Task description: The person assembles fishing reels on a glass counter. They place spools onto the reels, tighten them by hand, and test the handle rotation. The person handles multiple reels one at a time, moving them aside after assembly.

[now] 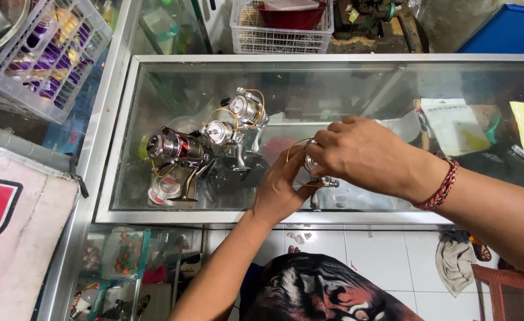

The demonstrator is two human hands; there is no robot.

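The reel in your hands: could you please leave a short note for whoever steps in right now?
Left hand: cups the reel from below.
Right hand: closed over the top of the reel, hiding most of it.
The reel is held just above the glass counter; whether it touches the glass cannot be told.
Three more reels stand on the glass to the left, untouched.
Done: the reel is in both hands.
Left: what the fingers are doing on it is hidden.
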